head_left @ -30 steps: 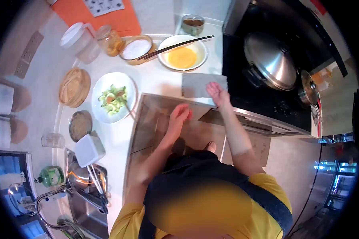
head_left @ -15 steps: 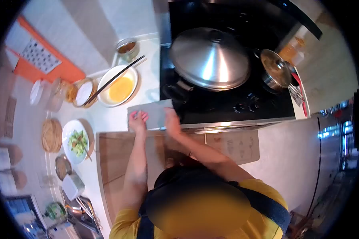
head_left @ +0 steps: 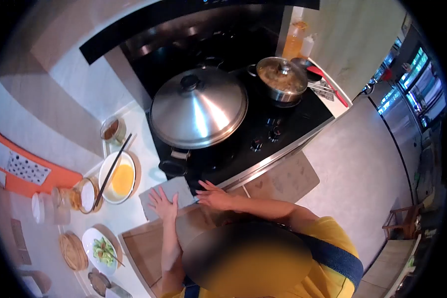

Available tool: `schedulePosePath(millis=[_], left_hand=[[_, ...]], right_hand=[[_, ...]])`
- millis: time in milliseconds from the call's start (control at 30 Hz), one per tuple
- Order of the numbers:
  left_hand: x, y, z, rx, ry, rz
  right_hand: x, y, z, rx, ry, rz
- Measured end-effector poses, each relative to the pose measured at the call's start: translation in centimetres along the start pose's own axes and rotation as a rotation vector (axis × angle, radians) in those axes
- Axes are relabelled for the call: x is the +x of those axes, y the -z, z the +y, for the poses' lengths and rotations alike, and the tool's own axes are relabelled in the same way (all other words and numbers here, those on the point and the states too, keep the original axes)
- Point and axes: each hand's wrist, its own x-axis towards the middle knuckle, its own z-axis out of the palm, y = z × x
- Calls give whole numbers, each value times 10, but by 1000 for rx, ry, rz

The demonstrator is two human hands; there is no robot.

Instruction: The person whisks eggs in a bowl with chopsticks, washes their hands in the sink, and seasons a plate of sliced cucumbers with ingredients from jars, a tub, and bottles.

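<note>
Left hand (head_left: 165, 204) opened out, on grey cloth (head_left: 176, 187) (sheet (head_left: 28, 168) illegible)

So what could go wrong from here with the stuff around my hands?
The thin black chopsticks lying across the round white bowl of yellow liquid might get knocked off. The black pan handle jutting out below the domed steel lid is near your right hand, which could bump it.
</note>
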Motion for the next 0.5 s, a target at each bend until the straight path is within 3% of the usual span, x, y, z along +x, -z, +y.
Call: schedulePosePath(millis=[67, 167, 233, 300, 367, 433, 500], left_hand=[[3, -3, -2, -4, 3, -24], [1, 1, 4, 4, 43, -70], [-6, 6, 16, 3, 66, -66], [-12, -1, 31, 42, 257, -15], [-24, -15, 51, -80, 266, 103], [-42, -26, 100, -186, 262, 330], [-61, -9, 182, -342, 266, 376]], right_hand=[[-26, 26, 25, 235, -121, 60], [-60, 125, 36, 429, -274, 186], [-79, 190, 56, 421, -199, 349], [-97, 262, 82, 234, -89, 524], [-116, 344, 113, 77, 9, 620], [-136, 430, 139, -18, 36, 665], [-139, 511, 166, -194, 169, 805]])
